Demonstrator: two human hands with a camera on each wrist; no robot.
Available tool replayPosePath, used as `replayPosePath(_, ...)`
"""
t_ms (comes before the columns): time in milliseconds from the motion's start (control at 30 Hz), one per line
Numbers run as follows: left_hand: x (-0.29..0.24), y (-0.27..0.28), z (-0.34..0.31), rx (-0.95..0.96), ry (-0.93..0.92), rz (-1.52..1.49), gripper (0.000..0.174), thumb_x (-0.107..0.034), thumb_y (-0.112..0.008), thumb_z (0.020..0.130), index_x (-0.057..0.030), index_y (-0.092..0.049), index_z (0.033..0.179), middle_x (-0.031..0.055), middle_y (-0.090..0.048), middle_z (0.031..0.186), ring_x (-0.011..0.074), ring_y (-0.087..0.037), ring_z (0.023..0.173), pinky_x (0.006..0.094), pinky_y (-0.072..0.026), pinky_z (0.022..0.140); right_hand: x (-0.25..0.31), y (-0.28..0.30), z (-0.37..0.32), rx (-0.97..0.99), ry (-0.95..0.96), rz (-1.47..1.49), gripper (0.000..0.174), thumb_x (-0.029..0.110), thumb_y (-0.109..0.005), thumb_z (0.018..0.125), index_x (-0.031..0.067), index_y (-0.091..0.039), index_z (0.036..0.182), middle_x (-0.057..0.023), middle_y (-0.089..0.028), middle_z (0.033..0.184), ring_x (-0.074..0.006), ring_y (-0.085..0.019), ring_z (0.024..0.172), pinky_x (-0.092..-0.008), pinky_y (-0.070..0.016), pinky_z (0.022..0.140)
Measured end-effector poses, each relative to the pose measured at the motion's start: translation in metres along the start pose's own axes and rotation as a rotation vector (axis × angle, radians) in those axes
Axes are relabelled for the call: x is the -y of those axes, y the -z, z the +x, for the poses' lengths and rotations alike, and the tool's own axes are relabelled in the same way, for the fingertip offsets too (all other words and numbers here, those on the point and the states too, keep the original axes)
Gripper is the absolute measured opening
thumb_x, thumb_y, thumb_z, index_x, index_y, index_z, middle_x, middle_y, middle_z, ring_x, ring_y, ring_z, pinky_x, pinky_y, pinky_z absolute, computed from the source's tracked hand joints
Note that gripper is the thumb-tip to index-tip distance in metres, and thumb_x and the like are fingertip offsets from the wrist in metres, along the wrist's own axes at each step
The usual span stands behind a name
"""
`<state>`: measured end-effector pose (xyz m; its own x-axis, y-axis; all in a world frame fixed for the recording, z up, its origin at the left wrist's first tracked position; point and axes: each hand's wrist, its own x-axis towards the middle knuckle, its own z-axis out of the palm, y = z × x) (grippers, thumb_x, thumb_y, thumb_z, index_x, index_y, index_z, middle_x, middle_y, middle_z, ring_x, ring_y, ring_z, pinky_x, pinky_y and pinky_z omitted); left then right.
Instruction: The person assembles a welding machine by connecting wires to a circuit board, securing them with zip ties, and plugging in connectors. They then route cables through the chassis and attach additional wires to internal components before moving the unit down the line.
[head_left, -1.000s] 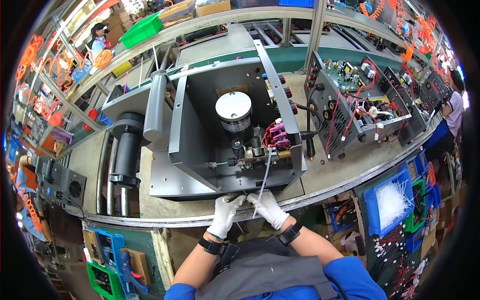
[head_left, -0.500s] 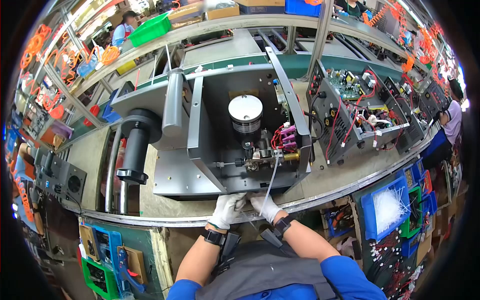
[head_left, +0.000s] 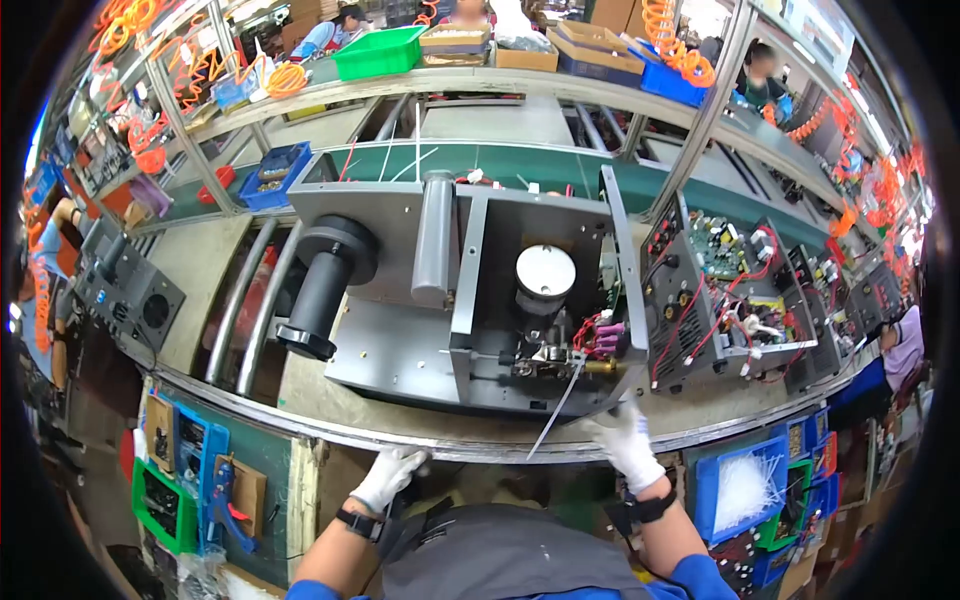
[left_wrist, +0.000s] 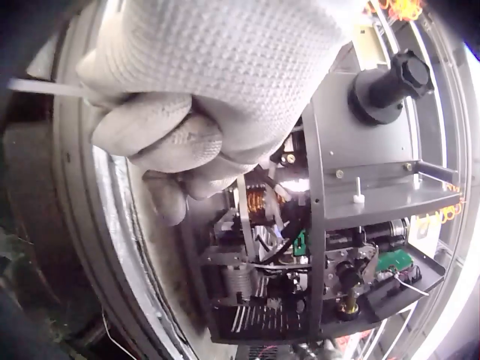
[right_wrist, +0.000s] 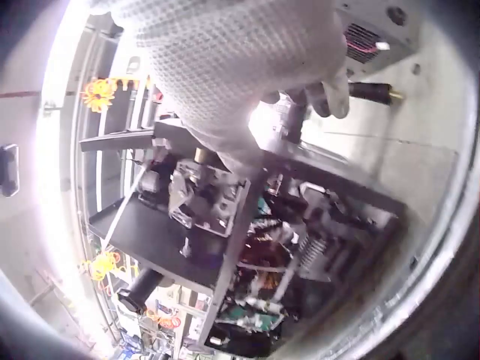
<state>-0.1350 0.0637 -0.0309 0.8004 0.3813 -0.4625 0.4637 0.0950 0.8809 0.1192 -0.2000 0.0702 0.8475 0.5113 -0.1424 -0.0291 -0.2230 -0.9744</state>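
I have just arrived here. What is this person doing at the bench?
A person in white gloves is handling an open grey metal housing on the bench. The right hand appears to grip its near right corner. The left hand is by the bench edge, fingers curled, a white strip sticking out. A white-topped cylinder stands inside the housing.

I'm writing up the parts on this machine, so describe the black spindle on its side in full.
The black spindle is a thick, smooth cylinder, apparently plastic, with a broad round flange at its base and a lobed knob at its free end. The flange sits against the grey panel, near a grey cylinder. In the head view it slants down and left. It carries no reel. Neither the left hand nor the right hand touches it.
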Motion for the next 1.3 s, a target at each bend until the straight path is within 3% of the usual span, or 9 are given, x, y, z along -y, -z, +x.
replayPosePath(133, 0.002, 0.008, -0.035, -0.042, -0.004, -0.108, 0.028, -0.025, -0.053, 0.098, -0.0033, -0.066, 0.109, -0.0027, -0.059, 0.071, 0.0025, -0.036, 0.047, 0.0202, -0.0271, 0.042, -0.004, -0.016, 0.037, -0.102, 0.187, -0.225, 0.006, 0.007, -0.070, 0.083, 0.0049, -0.065, 0.082, 0.0033, -0.063, 0.074, -0.0045, -0.053, 0.062, -0.0269, -0.0406, 0.050)
replayPosePath(300, -0.003, 0.005, -0.028, 0.083, 0.065, -0.030, 0.035, -0.031, -0.053, 0.098, -0.0028, -0.067, 0.112, -0.0012, -0.066, 0.078, 0.0038, -0.042, 0.052, 0.0198, -0.0351, 0.047, 0.025, -0.056, 0.026, -0.035, 0.025, -0.258, 0.015, 0.013, -0.066, 0.087, 0.0031, -0.062, 0.076, 0.0043, -0.055, 0.058, -0.0058, -0.048, 0.053, -0.0296, -0.0403, 0.048)
replayPosePath(467, -0.074, -0.005, -0.027, 0.403, -0.181, 0.272, 0.028, -0.023, -0.058, 0.096, -0.0011, -0.069, 0.109, -0.0018, -0.065, 0.080, 0.0062, -0.053, 0.066, 0.0216, -0.0419, 0.058, -0.009, -0.123, 0.000, 0.203, 0.179, -0.346, 0.055, 0.018, -0.065, 0.089, -0.0042, -0.038, 0.131, -0.0082, -0.054, 0.094, -0.0167, -0.052, 0.082, -0.0348, -0.0488, 0.073)
replayPosePath(500, -0.089, -0.007, -0.033, 0.404, -0.223, 0.128, 0.027, -0.022, -0.058, 0.095, -0.0005, -0.069, 0.107, -0.0008, -0.065, 0.079, 0.0066, -0.054, 0.067, 0.0223, -0.0425, 0.058, -0.001, -0.132, -0.008, 0.262, 0.126, -0.396, 0.074, 0.029, -0.060, 0.089, -0.0072, -0.025, 0.144, -0.0328, -0.048, 0.132, -0.0410, -0.047, 0.126, -0.0414, -0.0381, 0.106)
replayPosePath(567, -0.099, -0.004, -0.036, 0.364, -0.318, -0.150, 0.022, -0.015, -0.059, 0.092, 0.0016, -0.071, 0.101, 0.0017, -0.065, 0.074, 0.0070, -0.055, 0.066, 0.0225, -0.0429, 0.057, -0.001, -0.132, -0.017, 0.509, 0.051, -0.291, 0.078, 0.034, -0.055, 0.095, -0.0025, -0.014, 0.150, -0.0277, -0.032, 0.149, -0.0304, -0.029, 0.142, -0.0369, -0.0225, 0.116)
replayPosePath(800, -0.136, -0.041, -0.012, 0.227, -0.413, -0.531, 0.023, -0.016, -0.059, 0.094, 0.0056, -0.068, 0.096, 0.0023, -0.060, 0.062, 0.0060, -0.052, 0.053, 0.0190, -0.0376, 0.049, 0.005, -0.153, -0.081, 0.388, 0.241, -0.012, 0.040, 0.031, -0.049, 0.101, 0.0014, -0.049, 0.128, -0.0064, -0.058, 0.102, -0.0134, -0.052, 0.093, -0.0311, -0.0455, 0.084)
replayPosePath(933, -0.163, -0.098, 0.011, 0.401, -0.581, -0.423, 0.048, -0.021, -0.056, 0.096, 0.0027, -0.043, 0.136, 0.0094, -0.058, 0.110, 0.0120, -0.059, 0.087, 0.0242, -0.0474, 0.081, -0.010, -0.092, -0.098, 0.227, -0.320, 0.245, 0.028, 0.020, -0.049, 0.098, 0.0053, -0.057, 0.121, -0.0125, -0.066, 0.109, -0.0245, -0.064, 0.093, -0.0318, -0.0509, 0.081)
replayPosePath(1133, -0.166, -0.191, 0.171, 0.124, -0.481, -0.008, 0.067, -0.025, -0.064, 0.092, 0.0047, -0.033, 0.143, 0.0181, -0.048, 0.139, 0.0237, -0.048, 0.126, 0.0324, -0.0384, 0.105, 0.038, 0.158, -0.063, -0.756, 0.316, -0.008, 0.025, 0.004, -0.053, 0.092, 0.0040, -0.064, 0.115, -0.0049, -0.066, 0.097, -0.0130, -0.060, 0.082, -0.0259, -0.0487, 0.078)
replayPosePath(1300, -0.199, -0.284, 0.275, 0.085, -0.352, 0.198, 0.053, -0.043, -0.053, 0.096, 0.0030, -0.054, 0.122, 0.0144, -0.062, 0.107, 0.0224, -0.058, 0.103, 0.0334, -0.0446, 0.090, 0.073, 0.277, 0.008, -0.545, 0.480, -0.451, 0.022, 0.004, -0.053, 0.090, 0.0032, -0.064, 0.110, -0.0060, -0.062, 0.085, -0.0167, -0.058, 0.075, -0.0280, -0.0452, 0.067)
